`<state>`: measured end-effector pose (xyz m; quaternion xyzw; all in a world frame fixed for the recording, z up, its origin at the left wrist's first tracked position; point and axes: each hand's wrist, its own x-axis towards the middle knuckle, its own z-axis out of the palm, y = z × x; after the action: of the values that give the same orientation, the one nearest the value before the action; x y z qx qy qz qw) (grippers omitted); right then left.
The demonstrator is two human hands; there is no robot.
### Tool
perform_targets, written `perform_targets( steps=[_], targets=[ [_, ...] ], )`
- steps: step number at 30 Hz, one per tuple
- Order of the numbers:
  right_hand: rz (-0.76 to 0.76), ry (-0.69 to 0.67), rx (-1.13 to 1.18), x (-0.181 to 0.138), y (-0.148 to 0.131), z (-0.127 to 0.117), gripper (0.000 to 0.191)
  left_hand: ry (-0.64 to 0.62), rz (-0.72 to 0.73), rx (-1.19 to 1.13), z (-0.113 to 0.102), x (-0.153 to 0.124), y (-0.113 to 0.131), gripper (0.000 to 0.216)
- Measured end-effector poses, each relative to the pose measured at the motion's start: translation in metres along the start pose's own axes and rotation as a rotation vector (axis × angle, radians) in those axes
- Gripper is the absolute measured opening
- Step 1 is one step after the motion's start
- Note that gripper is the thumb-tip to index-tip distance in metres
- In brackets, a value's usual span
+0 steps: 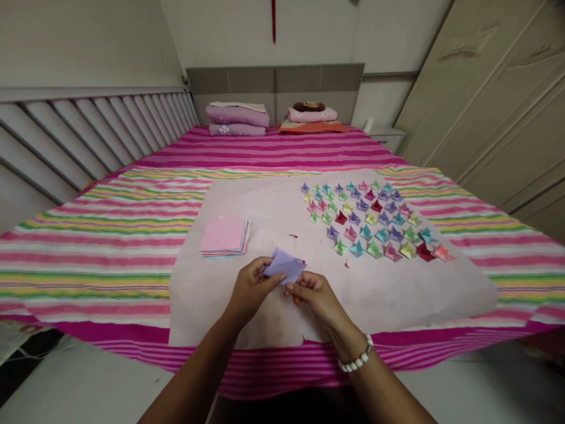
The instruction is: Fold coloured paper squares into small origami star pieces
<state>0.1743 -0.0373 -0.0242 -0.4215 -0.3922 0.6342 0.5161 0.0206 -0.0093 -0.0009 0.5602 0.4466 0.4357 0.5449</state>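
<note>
A partly folded sheet of purple origami paper [286, 266] is held up over the large pale sheet, between my two hands. My left hand [253, 285] pinches its left side, thumb in front and fingers behind. At the lower right corner, the thumb and fingertips of my right hand [315, 294] grip the same paper. Left of the hands lies a stack of square coloured paper [223, 235], pink on top. Many small folded paper pieces [375, 249] in several colours stand in rows to the right.
The pale sheet [247, 200] lies on a striped bedspread [110, 253]. Small red scraps [293, 236] dot the sheet. Folded bedding [238, 118] and a pink pile [311, 115] sit by the headboard [318, 85]. A white railing [88, 129] runs along the left.
</note>
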Motion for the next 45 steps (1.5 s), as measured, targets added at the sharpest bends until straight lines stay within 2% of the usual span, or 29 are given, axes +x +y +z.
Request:
perform_targets(
  steps=[3,6,11,14,17,20,25,27,31,37,45],
  targets=[
    [-0.021,-0.009,-0.085,0.0,0.001,-0.001,0.025,0.017,0.058,-0.114,0.001,-0.001,-0.001,0.033],
    [-0.075,-0.008,-0.2,0.0,0.002,-0.001,0.024,0.012,0.138,-0.104,-0.002,-0.002,0.0,0.04],
    [-0.258,0.078,-0.351,-0.005,0.003,0.0,0.019,-0.092,0.337,0.149,-0.008,-0.006,0.004,0.03],
    [-0.347,0.056,-0.41,-0.009,0.002,0.001,0.013,-0.134,0.363,0.225,-0.01,-0.008,0.006,0.027],
    [-0.412,0.056,-0.461,-0.011,0.001,0.002,0.016,-0.145,0.365,0.287,-0.01,-0.008,0.01,0.014],
    [-0.448,0.062,-0.507,-0.012,0.0,0.003,0.02,-0.156,0.352,0.3,-0.009,-0.009,0.015,0.009],
    [-0.509,0.031,-0.575,-0.014,-0.002,0.004,0.023,-0.202,0.222,0.18,-0.008,-0.011,0.016,0.022],
    [-0.539,0.022,-0.599,-0.014,-0.002,0.004,0.023,-0.209,0.198,0.149,-0.007,-0.01,0.012,0.02],
    [-0.554,0.029,-0.63,-0.014,0.0,0.003,0.023,-0.163,0.148,0.068,-0.005,-0.008,0.003,0.009],
    [-0.603,-0.009,-0.704,-0.014,0.005,0.003,0.024,-0.156,0.046,0.069,-0.005,-0.007,0.01,0.018],
    [-0.549,-0.027,-0.709,-0.013,0.009,0.0,0.016,-0.216,-0.032,0.012,-0.012,-0.007,0.013,0.008]
  ],
)
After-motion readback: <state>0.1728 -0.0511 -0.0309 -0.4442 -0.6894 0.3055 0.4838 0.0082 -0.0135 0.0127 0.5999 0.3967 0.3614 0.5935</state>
